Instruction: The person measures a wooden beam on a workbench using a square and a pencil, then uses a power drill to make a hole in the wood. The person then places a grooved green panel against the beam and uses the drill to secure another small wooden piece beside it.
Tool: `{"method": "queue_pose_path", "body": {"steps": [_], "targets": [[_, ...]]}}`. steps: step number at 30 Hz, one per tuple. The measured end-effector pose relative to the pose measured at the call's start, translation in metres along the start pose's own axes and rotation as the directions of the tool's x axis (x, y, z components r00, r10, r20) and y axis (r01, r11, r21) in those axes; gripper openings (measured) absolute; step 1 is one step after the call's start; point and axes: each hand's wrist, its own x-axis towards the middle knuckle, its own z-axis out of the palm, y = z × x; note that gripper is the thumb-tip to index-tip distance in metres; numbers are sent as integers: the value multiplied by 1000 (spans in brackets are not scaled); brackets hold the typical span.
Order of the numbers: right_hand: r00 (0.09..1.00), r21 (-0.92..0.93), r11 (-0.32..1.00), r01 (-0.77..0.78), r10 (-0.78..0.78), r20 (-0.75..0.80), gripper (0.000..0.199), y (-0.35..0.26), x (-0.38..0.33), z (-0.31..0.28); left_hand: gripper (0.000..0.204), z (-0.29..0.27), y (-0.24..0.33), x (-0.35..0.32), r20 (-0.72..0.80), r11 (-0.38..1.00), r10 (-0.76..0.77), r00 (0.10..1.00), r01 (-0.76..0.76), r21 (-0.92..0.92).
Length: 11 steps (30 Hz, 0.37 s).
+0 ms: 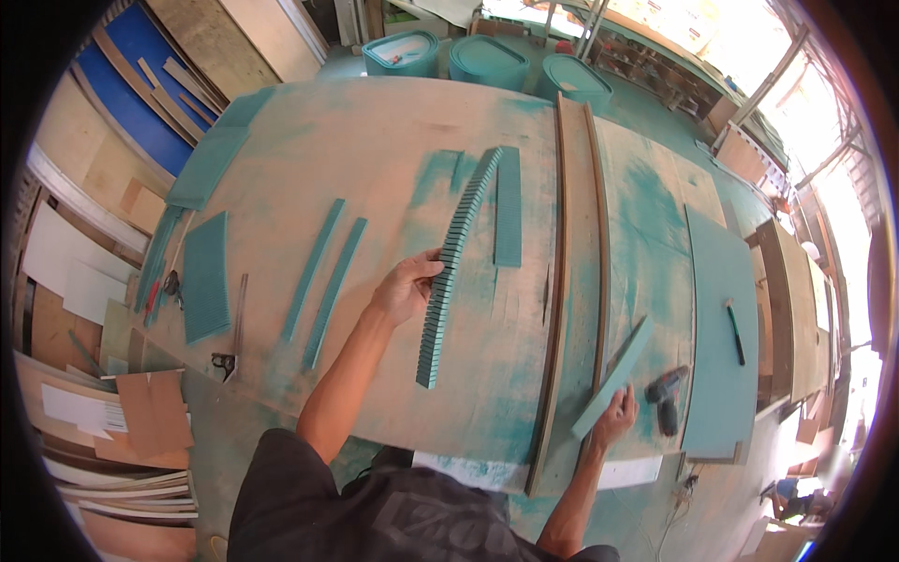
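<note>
My left hand (405,288) is closed around a long teal strip (462,223) with close-set notches along its length. The strip slants over the table, its far end over or beside a wider teal piece (508,208). My right hand (615,419) grips a shorter, smooth-faced teal strip (615,373) near the two wooden rails. A cordless drill (667,398) rests just to the right of that hand. Left of my left arm, two narrow teal strips (314,269) (335,293) lie side by side on the table.
Two long wooden rails (562,234) run across the paint-stained table (375,131). On a teal panel (712,375) at right lies a brush-like tool (735,332). A ribbed teal panel (206,281) and a combination square (225,363) sit at left. Teal tubs (487,64) stand beyond the far edge.
</note>
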Motion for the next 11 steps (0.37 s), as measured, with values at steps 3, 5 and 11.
{"method": "queue_pose_path", "body": {"steps": [3, 5, 11], "targets": [[977, 188, 982, 7, -47, 210, 33, -102, -40, -2, 33, -2, -9, -53, 60, 989, 16, 998, -7, -150], [917, 352, 927, 129, -246, 313, 30, -160, -75, 3, 33, -3, -17, -79, 119, 975, 23, 993, 4, -224], [759, 539, 842, 9, -357, 545, 31, -280, -163, 3, 48, 33, -28, -153, 23, 988, 148, 989, -147, -44]]}}
